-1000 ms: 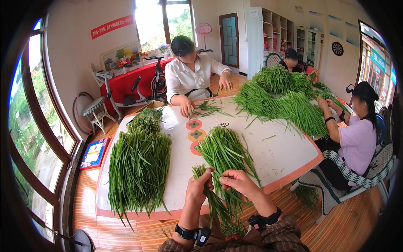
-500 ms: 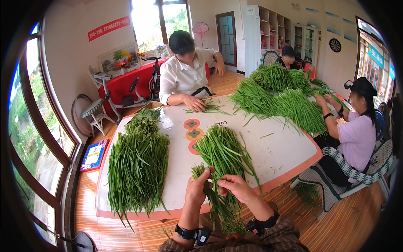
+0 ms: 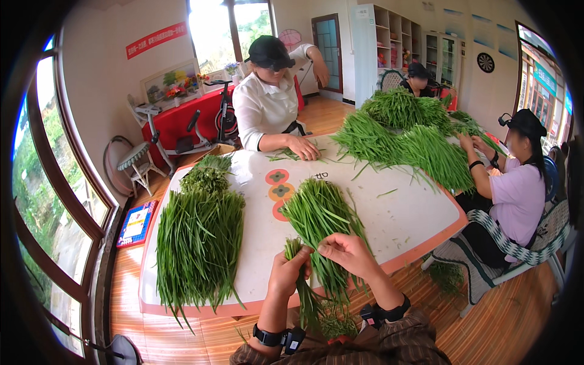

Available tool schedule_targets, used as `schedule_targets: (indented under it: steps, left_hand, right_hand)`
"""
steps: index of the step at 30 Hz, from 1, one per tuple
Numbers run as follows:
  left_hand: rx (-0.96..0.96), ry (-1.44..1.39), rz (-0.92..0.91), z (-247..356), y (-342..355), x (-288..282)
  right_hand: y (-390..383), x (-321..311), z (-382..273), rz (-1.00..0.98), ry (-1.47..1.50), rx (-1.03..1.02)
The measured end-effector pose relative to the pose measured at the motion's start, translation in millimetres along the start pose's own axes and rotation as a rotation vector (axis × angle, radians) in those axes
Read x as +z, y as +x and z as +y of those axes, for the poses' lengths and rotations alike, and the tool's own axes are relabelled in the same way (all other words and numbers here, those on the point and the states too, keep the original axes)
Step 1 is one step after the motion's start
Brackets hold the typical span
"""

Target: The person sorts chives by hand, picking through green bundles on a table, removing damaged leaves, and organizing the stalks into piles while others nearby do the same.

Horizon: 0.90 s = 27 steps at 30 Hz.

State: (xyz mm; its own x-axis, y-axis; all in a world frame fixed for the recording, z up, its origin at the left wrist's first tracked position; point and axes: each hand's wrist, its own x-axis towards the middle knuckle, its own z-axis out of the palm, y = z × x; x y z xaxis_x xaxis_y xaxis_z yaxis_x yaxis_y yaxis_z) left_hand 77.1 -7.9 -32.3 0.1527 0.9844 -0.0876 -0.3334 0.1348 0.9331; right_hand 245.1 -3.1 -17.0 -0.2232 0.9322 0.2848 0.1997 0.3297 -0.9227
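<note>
My left hand (image 3: 287, 274) is closed round a thin bunch of garlic chives (image 3: 310, 304), its short ends poking up above the fist and its leaves hanging below the table edge. Just right of it, my right hand (image 3: 348, 252) pinches thumb and fingers together; whatever sits in the pinch is too small to make out. Beneath and beyond the right hand, a loose heap of chives (image 3: 317, 210) lies on the white table (image 3: 258, 243). A larger heap of chives (image 3: 198, 246) spreads to the left, with a shorter bundle (image 3: 208, 175) behind it.
Across the table, a person in white (image 3: 267, 109) rests one hand by loose stems. A person in pink (image 3: 517, 188) handles chives at the right, beside a tall chive pile (image 3: 407, 131); another sits behind it. Trimmings (image 3: 337, 319) lie below my hands. A woven chair (image 3: 517, 255) stands right.
My right hand has risen slightly up and right, its fingers closer together. The person in white has raised one arm and shifted the other hand right along the table.
</note>
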Motion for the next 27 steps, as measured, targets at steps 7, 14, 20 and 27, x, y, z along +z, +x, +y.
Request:
schedule_targets:
  steps: [7,14,20,27]
  left_hand:
    - [0.036,0.184,-0.082,4.4,-8.2,2.7]
    - [-0.028,0.129,-0.155,10.4,-7.5,-3.6]
    - [-0.065,0.086,-0.214,5.3,-8.2,-2.3]
    - [-0.11,-0.081,-0.298,17.0,-18.8,9.5]
  right_hand:
    - [13.9,4.9,-9.5,-0.072,-0.131,-0.05]
    - [7.0,-10.3,-19.6,-0.122,-0.428,-0.359]
    - [-2.2,2.1,-20.2,0.126,-0.585,-0.574]
    - [-14.0,-12.9,8.5,0.042,0.848,0.175]
